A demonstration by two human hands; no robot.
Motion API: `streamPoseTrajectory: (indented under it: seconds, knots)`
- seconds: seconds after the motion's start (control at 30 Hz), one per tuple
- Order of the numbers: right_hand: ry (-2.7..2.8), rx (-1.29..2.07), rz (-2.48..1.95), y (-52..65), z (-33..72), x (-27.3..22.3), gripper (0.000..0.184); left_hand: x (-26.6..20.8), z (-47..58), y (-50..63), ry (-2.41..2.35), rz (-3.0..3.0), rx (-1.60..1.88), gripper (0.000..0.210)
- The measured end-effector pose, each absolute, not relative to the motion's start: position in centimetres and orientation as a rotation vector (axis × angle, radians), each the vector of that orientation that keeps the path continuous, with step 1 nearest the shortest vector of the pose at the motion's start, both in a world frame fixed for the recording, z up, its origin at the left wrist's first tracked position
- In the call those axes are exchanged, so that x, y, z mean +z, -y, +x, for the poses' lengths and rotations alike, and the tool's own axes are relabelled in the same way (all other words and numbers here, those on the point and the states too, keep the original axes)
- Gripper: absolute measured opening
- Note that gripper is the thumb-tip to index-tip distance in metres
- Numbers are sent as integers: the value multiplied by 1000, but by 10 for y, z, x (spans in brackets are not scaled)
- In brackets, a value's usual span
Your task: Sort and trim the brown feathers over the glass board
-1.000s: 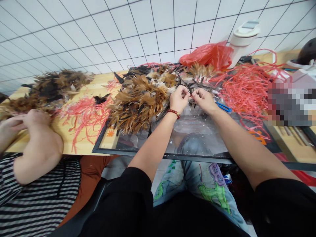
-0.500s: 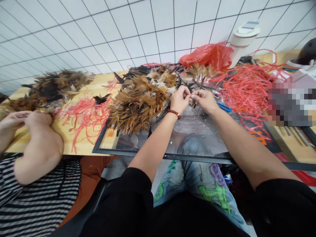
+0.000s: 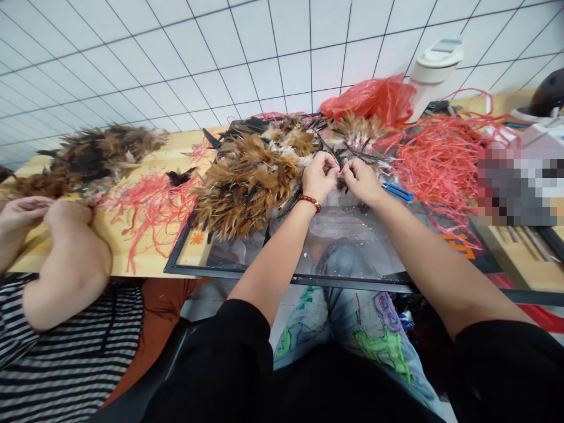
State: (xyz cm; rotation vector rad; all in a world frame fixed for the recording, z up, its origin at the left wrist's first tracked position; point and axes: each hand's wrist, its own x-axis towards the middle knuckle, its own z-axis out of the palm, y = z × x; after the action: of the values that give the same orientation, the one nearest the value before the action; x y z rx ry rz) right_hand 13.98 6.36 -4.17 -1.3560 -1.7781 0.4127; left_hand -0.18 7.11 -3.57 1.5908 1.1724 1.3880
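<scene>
Where brown feathers (image 3: 251, 182) lie heaped beside the left hand (image 3: 319, 176), it pinches a short red strand (image 3: 339, 172); the right hand (image 3: 363, 181) adjoins, fingers narrowed, hold unconfirmed. Work there appears unfinished, with loose red strips (image 3: 440, 158) unused right of both hands.

- Feathers (image 3: 251, 182) ruffled, with a faint sheen
- Pink strips (image 3: 440, 158), thin plastic by the look
- Red bag (image 3: 370, 100), crinkled glossy plastic
- Bench (image 3: 103, 226), smooth pale wood
- Dark-framed panel (image 3: 328, 226), glossy, reflecting

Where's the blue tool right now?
Head view, right of centre: the blue tool lies between the right hand and the red strip pile.
</scene>
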Motion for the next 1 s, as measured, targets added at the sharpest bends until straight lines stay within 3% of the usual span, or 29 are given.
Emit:
streamPoseTrajectory:
  seconds: [0.47,0.83,1.0]
  knots:
    - [1753,349,-1371,-66,143,-47,6,-24,-17,-72,-950,1165,1250,39]
    - [1803,269,-1257,-58,137,-45,8,-24,-8,-70,-1073,1310,1168,22]
    - [1743,197,-1264,-63,141,-53,15,-27,-8,-80,-1131,1012,1389,15]
